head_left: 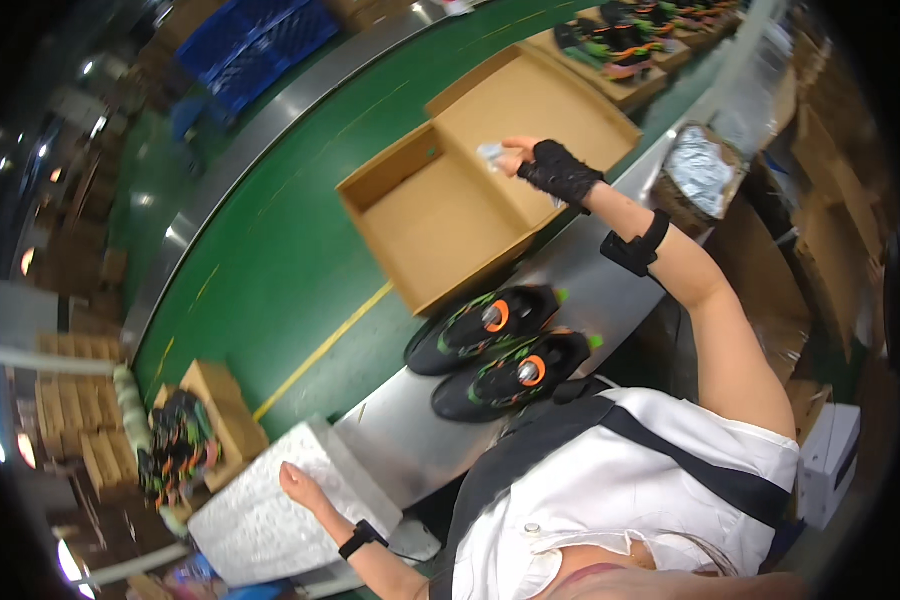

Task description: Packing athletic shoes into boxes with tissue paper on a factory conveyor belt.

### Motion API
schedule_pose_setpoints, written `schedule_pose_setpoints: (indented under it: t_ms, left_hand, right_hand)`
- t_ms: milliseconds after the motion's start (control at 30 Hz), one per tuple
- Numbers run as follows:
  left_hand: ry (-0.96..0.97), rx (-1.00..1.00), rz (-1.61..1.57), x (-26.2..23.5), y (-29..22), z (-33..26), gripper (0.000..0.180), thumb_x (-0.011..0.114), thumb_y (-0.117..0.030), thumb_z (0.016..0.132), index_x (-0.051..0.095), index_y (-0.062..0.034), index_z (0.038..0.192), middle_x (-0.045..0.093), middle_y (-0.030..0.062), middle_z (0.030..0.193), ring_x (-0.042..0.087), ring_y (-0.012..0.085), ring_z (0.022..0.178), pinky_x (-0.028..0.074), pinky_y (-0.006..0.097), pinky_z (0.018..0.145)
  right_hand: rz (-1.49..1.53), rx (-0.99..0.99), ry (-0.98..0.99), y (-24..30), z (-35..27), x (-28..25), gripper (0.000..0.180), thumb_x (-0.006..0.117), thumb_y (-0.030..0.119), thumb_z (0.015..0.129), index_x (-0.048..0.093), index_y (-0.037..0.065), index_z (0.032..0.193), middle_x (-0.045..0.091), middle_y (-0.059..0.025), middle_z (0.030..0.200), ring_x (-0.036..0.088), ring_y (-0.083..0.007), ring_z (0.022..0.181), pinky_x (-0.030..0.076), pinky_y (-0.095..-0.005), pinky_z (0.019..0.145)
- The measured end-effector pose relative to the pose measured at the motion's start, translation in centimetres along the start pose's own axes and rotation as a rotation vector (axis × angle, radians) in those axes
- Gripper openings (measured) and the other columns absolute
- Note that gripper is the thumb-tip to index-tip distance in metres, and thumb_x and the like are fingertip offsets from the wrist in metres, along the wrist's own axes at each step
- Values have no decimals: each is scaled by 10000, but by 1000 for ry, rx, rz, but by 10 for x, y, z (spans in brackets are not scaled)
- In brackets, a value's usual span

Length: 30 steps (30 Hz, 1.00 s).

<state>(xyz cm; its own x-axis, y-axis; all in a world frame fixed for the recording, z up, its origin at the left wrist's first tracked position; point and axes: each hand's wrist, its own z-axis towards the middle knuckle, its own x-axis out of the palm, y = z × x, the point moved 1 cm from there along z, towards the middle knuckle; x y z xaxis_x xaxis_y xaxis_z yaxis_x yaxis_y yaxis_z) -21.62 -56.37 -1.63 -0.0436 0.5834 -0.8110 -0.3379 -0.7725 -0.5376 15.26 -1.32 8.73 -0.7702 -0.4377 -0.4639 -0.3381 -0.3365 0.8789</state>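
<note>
My right hand (pixel 542 172), in a black fingerless glove, reaches over an open brown cardboard box (pixel 430 225). Its fingers pinch a small whitish packet (pixel 491 153), blurred in outline. My left hand (pixel 303 488) is over a stack of white paper (pixel 260 515), its fingers curled in; whatever they hold, if anything, is hidden. Between my body and the box, two black shoes (pixel 485 325) with orange and green trim lie side by side on a metal ledge (pixel 395 425), silvery filling in their openings.
A green conveyor belt (pixel 300 265) runs beyond the ledge. More shoes (pixel 610 45) stand at the far right, others (pixel 180 445) by a carton at left. A box of silvery wads (pixel 698 172) sits right of my right arm. A blue crate (pixel 255 50) is beyond the belt.
</note>
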Motion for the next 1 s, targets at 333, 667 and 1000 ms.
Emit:
schedule_pose_setpoints:
  t_ms: [333,667,1000]
  left_hand:
    - [353,-432,435,-64,46,-41,715,471,-539,746,251,-153,1305,78,117,1386,41,329,1266,90,625,917]
    - [-651,-134,371,-132,11,1,312,388,-221,859,504,36,726,539,242,733,512,380,695,404,427,608]
    - [-253,673,-153,-70,-339,7,216,403,-167,855,491,18,789,439,73,675,431,157,645,354,290,575]
  right_hand:
    - [-632,-212,841,29,-57,166,305,531,305,701,601,93,909,589,-159,852,563,-298,823,431,-362,717]
    - [-158,-242,475,53,-53,129,307,542,233,730,585,4,929,606,-142,757,596,-228,707,462,-308,679]
    - [86,-239,922,163,-89,106,696,691,333,618,389,43,1174,523,-131,971,516,-232,847,418,-307,777]
